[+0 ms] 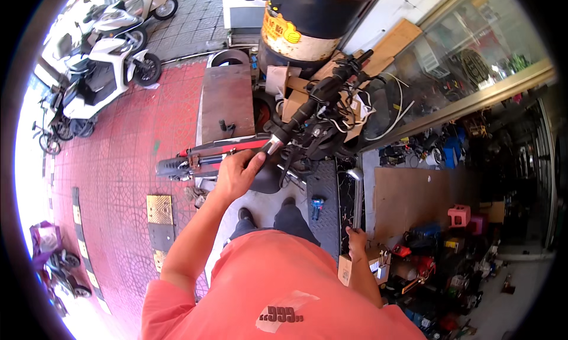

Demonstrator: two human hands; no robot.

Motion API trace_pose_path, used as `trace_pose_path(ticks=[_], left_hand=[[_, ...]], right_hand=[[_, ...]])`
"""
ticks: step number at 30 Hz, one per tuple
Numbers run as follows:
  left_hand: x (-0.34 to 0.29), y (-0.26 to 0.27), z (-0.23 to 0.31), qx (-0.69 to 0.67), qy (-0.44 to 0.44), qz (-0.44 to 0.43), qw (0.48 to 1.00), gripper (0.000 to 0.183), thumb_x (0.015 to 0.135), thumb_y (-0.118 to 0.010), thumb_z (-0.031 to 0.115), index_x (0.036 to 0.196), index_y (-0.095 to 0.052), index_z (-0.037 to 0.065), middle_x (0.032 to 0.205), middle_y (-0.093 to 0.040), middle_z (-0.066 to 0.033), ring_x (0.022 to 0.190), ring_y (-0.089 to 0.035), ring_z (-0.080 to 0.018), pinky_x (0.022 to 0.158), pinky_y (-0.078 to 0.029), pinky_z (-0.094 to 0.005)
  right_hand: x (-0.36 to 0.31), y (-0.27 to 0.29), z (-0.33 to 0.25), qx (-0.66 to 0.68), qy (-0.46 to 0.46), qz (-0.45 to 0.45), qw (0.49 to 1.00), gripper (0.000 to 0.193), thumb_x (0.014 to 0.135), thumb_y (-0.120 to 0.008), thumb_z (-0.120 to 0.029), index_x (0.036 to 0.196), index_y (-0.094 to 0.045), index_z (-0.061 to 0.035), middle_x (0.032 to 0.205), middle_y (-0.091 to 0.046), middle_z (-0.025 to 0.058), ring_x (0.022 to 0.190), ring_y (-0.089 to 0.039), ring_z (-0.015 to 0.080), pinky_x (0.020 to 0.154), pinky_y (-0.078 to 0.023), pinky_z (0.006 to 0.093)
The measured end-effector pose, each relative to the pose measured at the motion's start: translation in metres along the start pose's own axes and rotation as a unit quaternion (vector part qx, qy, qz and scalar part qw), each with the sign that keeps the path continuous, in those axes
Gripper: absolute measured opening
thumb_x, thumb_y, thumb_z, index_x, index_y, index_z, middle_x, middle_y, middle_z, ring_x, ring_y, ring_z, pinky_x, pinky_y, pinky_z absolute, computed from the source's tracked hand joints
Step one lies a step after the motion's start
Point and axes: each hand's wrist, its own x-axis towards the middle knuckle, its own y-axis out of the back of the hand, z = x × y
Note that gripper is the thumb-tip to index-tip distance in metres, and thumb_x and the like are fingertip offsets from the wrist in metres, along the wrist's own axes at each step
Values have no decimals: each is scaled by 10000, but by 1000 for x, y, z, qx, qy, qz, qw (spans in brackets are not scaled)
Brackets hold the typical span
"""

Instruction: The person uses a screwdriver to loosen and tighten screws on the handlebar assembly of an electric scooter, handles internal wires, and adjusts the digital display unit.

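My left hand (239, 173) is closed around the near end of a handlebar, beside its shiny silver part (273, 144). The handlebar belongs to a small two-wheeled vehicle (207, 160) with a red and dark body, standing across in front of me. Its cables and black controls (322, 94) crowd the far end of the bar. Low on my right, my right hand (356, 242) grips the lower end of a long silver metal bar (357, 201) with a wider, rounded head. The bar's exact kind is unclear.
A blue cordless drill (318, 207) lies on a dark textured plate near my feet. A rusty black drum (313, 29) and cardboard stand ahead. Parked scooters (97, 79) are at far left. Tools and parts clutter the right, near a pink stool (460, 216) and a cardboard box (346, 270).
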Motion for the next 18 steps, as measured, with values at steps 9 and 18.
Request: trace_pose_path(ticks=[9, 18], left_hand=[[8, -14, -91, 14, 113, 133, 985, 436, 1037, -661, 430, 984, -779, 14, 716, -712, -168, 657, -709, -293, 665, -541, -424], [147, 15, -260, 281, 166, 45, 944, 392, 982, -673, 418, 1164, -719, 74, 1033, -777, -245, 985, -740, -448, 893, -566, -549]], right_hand=[[-23, -56, -228, 61, 261, 22, 963, 475, 1065, -696, -413, 789, -571, -48, 690, -487, -39, 664, -422, 81, 604, -341, 290], [-144, -159, -496, -27, 669, -116, 733, 183, 946, -770, -162, 880, -656, -36, 687, -557, 43, 556, -507, 170, 506, -369, 314]])
